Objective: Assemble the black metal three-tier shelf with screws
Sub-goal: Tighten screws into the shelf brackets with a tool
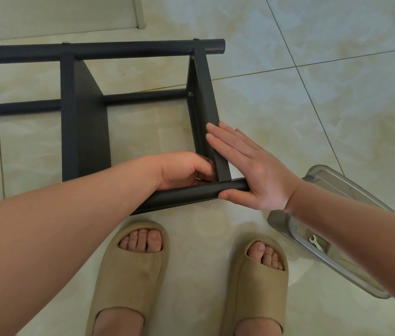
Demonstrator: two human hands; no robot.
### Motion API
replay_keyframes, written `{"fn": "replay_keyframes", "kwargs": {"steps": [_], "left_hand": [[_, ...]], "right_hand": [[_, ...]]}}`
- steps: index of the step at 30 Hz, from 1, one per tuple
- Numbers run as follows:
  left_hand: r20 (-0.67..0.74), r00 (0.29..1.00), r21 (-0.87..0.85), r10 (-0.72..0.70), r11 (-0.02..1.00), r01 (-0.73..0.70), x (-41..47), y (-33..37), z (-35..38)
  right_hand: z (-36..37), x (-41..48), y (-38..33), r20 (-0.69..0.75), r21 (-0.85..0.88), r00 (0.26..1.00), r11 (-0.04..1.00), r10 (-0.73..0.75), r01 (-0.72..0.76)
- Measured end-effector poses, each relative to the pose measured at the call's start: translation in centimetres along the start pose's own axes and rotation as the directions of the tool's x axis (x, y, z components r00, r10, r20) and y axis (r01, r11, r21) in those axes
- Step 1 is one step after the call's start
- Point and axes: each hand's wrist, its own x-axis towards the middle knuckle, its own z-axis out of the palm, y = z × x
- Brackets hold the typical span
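The shelf (pixel 69 117) lies on its side on the floor (pixel 313 105). Its far pole (pixel 118 48) is at the back. Its middle pole (pixel 143 97) is down near the floor. Its near pole (pixel 186 195) is at the front, just ahead of the left slipper (pixel 131 270) and the right slipper (pixel 257 282). Two boards stand on edge and run from back to front. The left board (pixel 89 141) is well apart from the right board (pixel 206 98). A tray (pixel 337 187) sits on the floor, right of the near pole. A small wrench (pixel 316 243) lies in the tray.

Black metal shelf (pixel 84 122) lies on its side. End tier (pixel 206 98) flat against right fingers (pixel 225 139); near tube (pixel 181 195) just under left fingers (pixel 203 167).
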Motion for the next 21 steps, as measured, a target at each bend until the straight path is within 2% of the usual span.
{"fn": "replay_keyframes", "kwargs": {"steps": [3,8,21], "left_hand": [[-0.042,0.998,0.076,-0.044,0.996,0.047,-0.23,-0.02,0.2],[-0.11,0.994,0.115,0.025,0.993,-0.012,-0.41,0.04,0.23],[-0.018,0.999,-0.006,0.048,0.999,-0.048,0.01,-0.24,-0.02]], "right_hand": [[-0.01,-0.04,0.04,-0.002,-0.002,1.0,1.0,-0.002,0.002],[-0.07,-0.04,-0.02,0.009,-0.008,1.0,1.0,0.001,-0.001],[-0.13,-0.02,0.07,0.021,-0.057,1.0,0.998,-0.011,0.013]]}}
